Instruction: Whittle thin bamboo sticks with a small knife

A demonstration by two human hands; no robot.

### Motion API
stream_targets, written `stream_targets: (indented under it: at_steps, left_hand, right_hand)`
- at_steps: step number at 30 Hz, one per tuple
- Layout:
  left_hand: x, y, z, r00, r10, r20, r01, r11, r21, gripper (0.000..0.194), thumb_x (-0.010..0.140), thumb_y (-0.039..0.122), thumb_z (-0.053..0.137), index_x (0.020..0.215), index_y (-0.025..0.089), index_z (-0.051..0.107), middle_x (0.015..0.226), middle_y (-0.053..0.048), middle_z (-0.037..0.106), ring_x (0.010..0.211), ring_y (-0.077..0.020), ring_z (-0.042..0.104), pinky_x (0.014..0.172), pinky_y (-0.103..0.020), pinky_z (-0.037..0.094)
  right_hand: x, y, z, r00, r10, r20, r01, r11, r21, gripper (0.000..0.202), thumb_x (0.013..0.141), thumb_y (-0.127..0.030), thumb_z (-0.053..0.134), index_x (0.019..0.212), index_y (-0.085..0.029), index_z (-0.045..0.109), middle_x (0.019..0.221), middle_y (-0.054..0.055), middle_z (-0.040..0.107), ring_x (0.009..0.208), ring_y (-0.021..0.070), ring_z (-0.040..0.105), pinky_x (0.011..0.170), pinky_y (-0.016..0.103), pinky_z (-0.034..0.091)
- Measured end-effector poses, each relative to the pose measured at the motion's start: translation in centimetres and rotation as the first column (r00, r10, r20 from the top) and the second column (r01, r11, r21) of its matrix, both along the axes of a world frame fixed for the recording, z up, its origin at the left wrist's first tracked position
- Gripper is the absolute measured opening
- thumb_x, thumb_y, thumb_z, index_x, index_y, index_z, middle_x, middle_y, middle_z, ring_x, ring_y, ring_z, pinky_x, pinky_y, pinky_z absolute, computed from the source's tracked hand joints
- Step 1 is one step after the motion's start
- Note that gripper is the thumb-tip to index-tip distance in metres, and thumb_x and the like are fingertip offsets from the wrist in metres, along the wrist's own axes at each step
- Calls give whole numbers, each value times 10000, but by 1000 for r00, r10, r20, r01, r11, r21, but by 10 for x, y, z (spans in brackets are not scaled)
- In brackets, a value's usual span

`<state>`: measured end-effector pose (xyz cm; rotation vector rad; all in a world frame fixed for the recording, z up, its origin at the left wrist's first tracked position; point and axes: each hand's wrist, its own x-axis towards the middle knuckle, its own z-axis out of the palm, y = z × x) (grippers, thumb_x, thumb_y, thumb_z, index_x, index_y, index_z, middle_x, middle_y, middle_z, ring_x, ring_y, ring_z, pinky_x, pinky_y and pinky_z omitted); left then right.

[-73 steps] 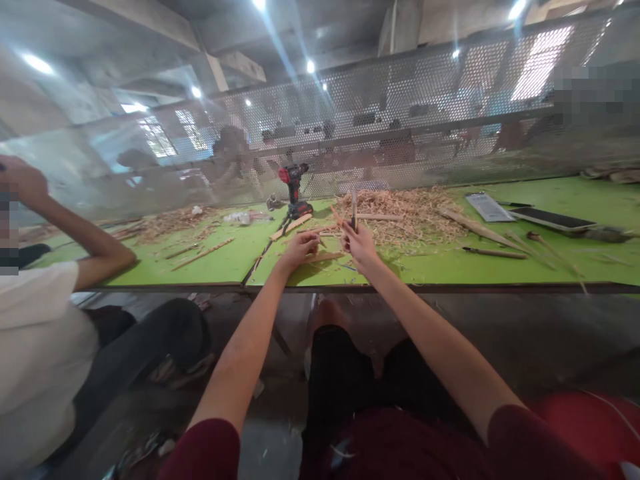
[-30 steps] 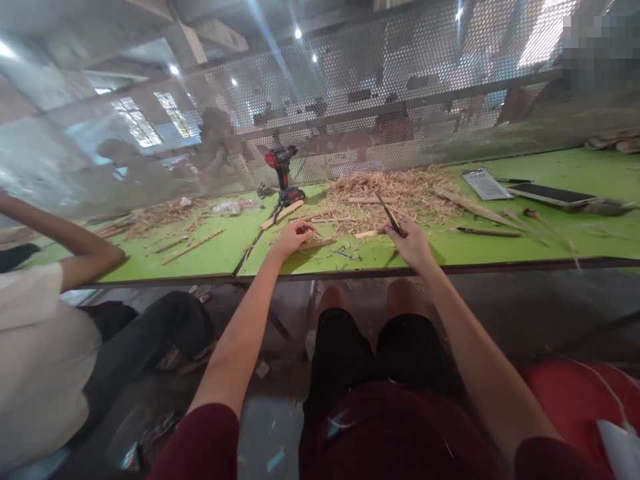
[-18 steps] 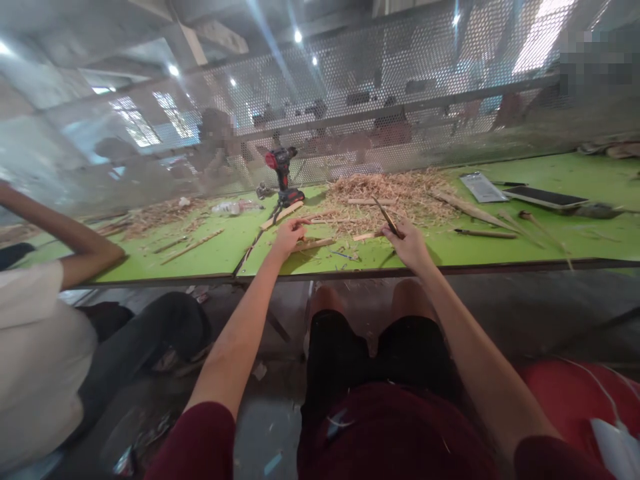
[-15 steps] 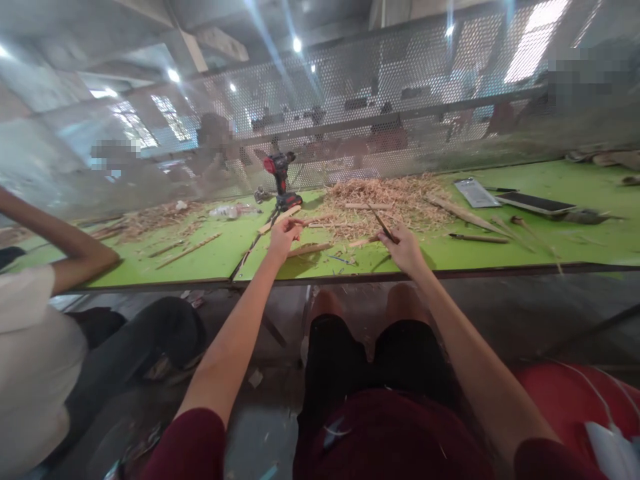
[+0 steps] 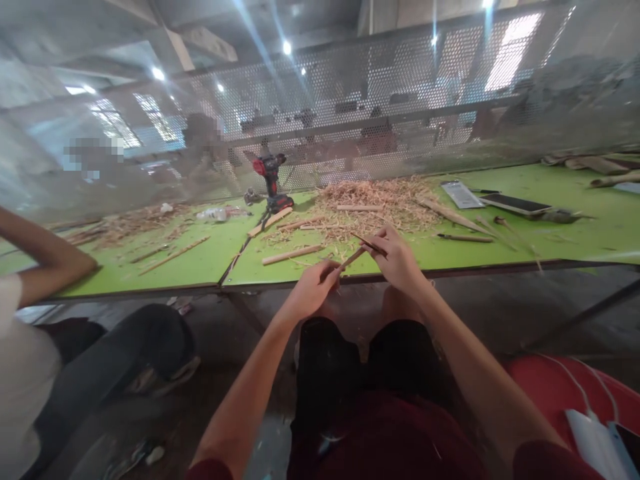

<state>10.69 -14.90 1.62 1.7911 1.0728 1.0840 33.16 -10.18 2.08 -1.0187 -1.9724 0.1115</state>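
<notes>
Near the table's front edge, my left hand (image 5: 316, 288) is closed around the lower end of a thin wooden stick (image 5: 351, 259). The stick slants up to the right, to the fingers of my right hand (image 5: 395, 257). Pinched in my right hand is a slender dark-brown tool (image 5: 369, 243), its tip pointing up to the left across the stick's upper end. I cannot make out whether it is a knife. Beyond my left hand a pale wooden strip (image 5: 293, 255) lies on the green table (image 5: 260, 272).
A heap of wood shavings (image 5: 375, 197) lies behind my hands. A cordless drill (image 5: 273, 183) stands at the back left, near a plastic bottle (image 5: 215, 214). A phone (image 5: 517, 204) and a brown-handled tool (image 5: 465, 238) lie to the right. Another person's arm (image 5: 60, 257) rests at left.
My left hand has moved right and nearer to me, from beside the wood strips to the stick's lower end. My right hand has moved slightly left, still holding the slender tool.
</notes>
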Motion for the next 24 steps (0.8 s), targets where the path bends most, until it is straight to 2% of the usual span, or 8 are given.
stream_targets:
  at_steps: [3, 6, 9, 12, 15, 18, 21, 24]
  left_hand:
    - [5, -1, -9, 979, 2, 203, 19, 995, -100, 227, 907, 394, 694, 835, 179, 706, 606, -7, 599, 565, -141, 553, 597, -276, 421]
    - [10, -4, -16, 913, 68, 402, 32, 971, -237, 284, 824, 434, 778, 818, 156, 718, 595, 2, 587, 537, -122, 538, 564, -259, 404]
    - [15, -11, -22, 811, 142, 567, 74, 937, -341, 294, 779, 402, 819, 833, 128, 728, 613, 7, 572, 540, -98, 521, 558, -235, 386]
    - [20, -20, -28, 670, 173, 722, 181, 905, -386, 227, 770, 299, 827, 830, 109, 718, 598, 23, 521, 517, -74, 478, 538, -216, 361]
    - [26, -27, -35, 529, 203, 824, 287, 871, -399, 161, 774, 208, 812, 819, 96, 705, 587, 37, 477, 499, -57, 434, 512, -198, 334]
    - [28, -32, -45, 447, 249, 859, 358, 831, -427, 137, 768, 159, 806, 821, 85, 704, 594, 41, 464, 496, -46, 412, 503, -185, 325]
    - [27, -35, -52, 414, 268, 870, 413, 796, -442, 139, 778, 158, 803, 819, 81, 695, 604, 44, 453, 497, -40, 398, 501, -179, 319]
    - [28, -38, -52, 413, 265, 871, 432, 785, -444, 147, 800, 186, 794, 839, 92, 687, 612, 50, 434, 498, -41, 378, 499, -180, 310]
  right_hand:
    - [-1, -5, 10, 999, 54, 8, -53, 999, -11, 270, 992, -361, 533, 1073, -269, 773, 1022, 96, 529, 897, 257, 564, 807, 387, 489]
    - [1, -3, 23, 974, 177, -143, -194, 974, -114, 230, 960, -396, 600, 957, -232, 761, 943, 75, 534, 827, 214, 525, 759, 353, 470]
    - [5, 8, 39, 863, 275, -424, -439, 823, -359, 233, 962, -399, 614, 1012, -193, 712, 773, 4, 472, 639, 134, 403, 601, 289, 363]
    - [5, 26, 51, 725, 214, -654, -599, 665, -446, 223, 1046, -323, 461, 1124, -187, 620, 694, -65, 389, 570, 102, 258, 572, 272, 259]
    - [1, 46, 56, 662, 142, -736, -613, 667, -424, 261, 1096, -230, 304, 1123, -192, 561, 672, -98, 341, 581, 105, 165, 579, 264, 216]
    - [-3, 64, 55, 646, 118, -754, -616, 665, -423, 252, 1101, -213, 291, 1072, -187, 539, 651, -107, 293, 578, 109, 124, 556, 265, 181]
    - [-4, 72, 51, 706, 110, -700, -585, 647, -489, 140, 1060, -246, 437, 1020, -183, 555, 630, -109, 304, 548, 94, 142, 533, 277, 148]
    - [-3, 59, 45, 828, 113, -549, -447, 724, -526, 168, 971, -322, 628, 1029, -165, 623, 602, -101, 349, 526, 77, 216, 530, 275, 167]
